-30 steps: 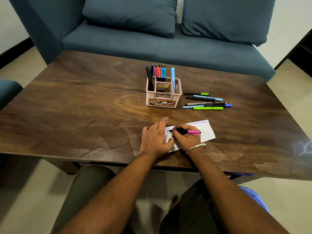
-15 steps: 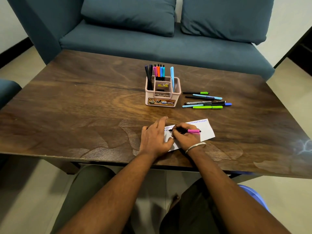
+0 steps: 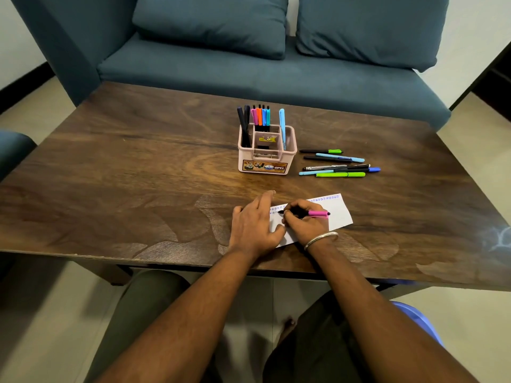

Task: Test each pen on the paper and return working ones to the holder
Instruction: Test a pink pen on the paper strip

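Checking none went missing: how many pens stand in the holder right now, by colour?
Dark pens: 2
Pink pen: 1
Orange pen: 1
Blue pen: 1
Teal pen: 1
Light blue pen: 1
Total: 7 in the holder

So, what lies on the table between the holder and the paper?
Nothing: in the head view, only bare wood separates the holder from the paper. The loose pens lie off to the holder's right.
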